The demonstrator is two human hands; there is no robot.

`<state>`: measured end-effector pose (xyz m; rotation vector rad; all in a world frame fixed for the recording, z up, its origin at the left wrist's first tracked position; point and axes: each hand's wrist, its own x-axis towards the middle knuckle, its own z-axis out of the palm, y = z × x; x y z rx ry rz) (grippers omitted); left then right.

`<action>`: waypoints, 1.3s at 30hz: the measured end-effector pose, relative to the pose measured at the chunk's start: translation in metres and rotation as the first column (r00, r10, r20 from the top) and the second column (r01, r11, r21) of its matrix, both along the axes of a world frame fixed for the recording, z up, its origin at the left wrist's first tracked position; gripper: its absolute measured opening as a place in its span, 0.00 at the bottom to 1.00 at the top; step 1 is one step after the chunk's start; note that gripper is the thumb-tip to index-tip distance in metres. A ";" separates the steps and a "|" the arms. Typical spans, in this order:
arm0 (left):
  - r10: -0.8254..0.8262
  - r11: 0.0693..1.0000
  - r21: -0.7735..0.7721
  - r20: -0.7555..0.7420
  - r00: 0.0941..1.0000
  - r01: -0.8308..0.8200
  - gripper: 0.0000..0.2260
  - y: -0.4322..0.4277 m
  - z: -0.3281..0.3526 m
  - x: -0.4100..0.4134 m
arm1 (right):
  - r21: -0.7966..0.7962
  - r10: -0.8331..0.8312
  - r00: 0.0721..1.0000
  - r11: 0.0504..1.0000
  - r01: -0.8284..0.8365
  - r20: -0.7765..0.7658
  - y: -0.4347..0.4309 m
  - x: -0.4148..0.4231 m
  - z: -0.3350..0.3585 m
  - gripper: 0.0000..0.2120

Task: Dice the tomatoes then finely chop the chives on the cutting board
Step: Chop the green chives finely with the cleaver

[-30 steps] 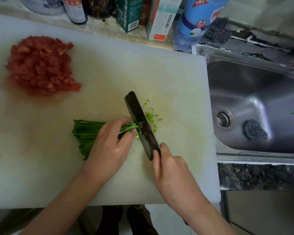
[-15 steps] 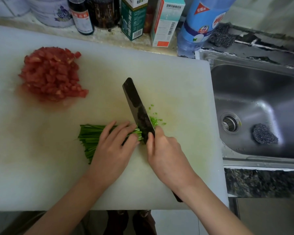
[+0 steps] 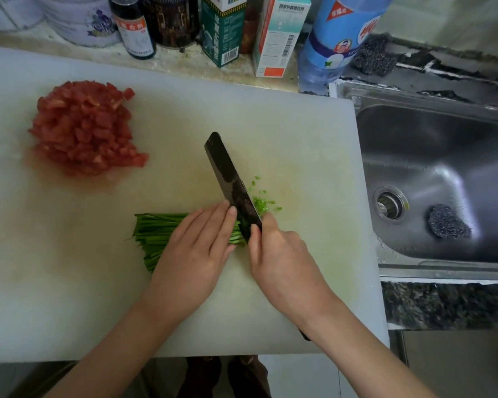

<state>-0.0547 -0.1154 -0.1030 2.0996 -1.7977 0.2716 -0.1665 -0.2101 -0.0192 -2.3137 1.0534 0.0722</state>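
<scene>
Chive step, seen from the head camera. My left hand [image 3: 193, 254] lies on the chives [image 3: 156, 237] near the middle of the cutting board [image 3: 299, 133]. Its fingers [image 3: 213, 222] are straight and close together, pressing the bundle flat, and the fingertips sit just beside the flat of the knife [image 3: 227, 179]. My right hand [image 3: 282, 262] is clamped on the knife where blade meets handle, thumb on one face and forefinger on the other; the other fingers are hidden beneath the hand. The blade crosses the cut end of the bundle with its tip pointing to 11 o'clock. A small scatter of cut bits [image 3: 260, 203] lies at 3 o'clock of the blade. The diced tomatoes [image 3: 84, 127] are heaped at 10 o'clock on the board, well apart from the work, so I judge the first half of the task done and the chopping only just begun. To do this step well, I would curl the left fingertips back so the knuckles guide the blade. I would also move that hand toward 9 o'clock in small, even steps and rock the knife with its tip low. The risk I see is the flat fingertips lying so near the edge. The sink [image 3: 443, 156] lies at 3 o'clock.
</scene>
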 end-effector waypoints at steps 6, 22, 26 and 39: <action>0.064 0.995 0.074 0.015 0.998 -0.065 0.24 0.004 0.001 -0.005 | -0.006 -0.005 1.000 1.000 0.005 0.008 0.001 -0.002 -0.002 0.11; 0.088 0.995 -0.044 -0.105 0.991 -0.093 0.18 0.002 0.000 -0.008 | 0.152 -0.061 0.990 0.988 0.041 0.128 -0.015 -0.028 0.021 0.13; 0.111 0.992 -0.047 -0.185 0.976 -0.121 0.18 0.001 0.000 -0.009 | 0.234 -0.119 0.990 0.967 0.097 0.082 -0.002 -0.038 0.023 0.11; 0.072 0.994 -0.067 -0.164 0.984 -0.084 0.09 0.003 0.001 -0.009 | -0.032 0.012 0.998 0.999 -0.011 0.058 0.025 -0.038 0.006 0.13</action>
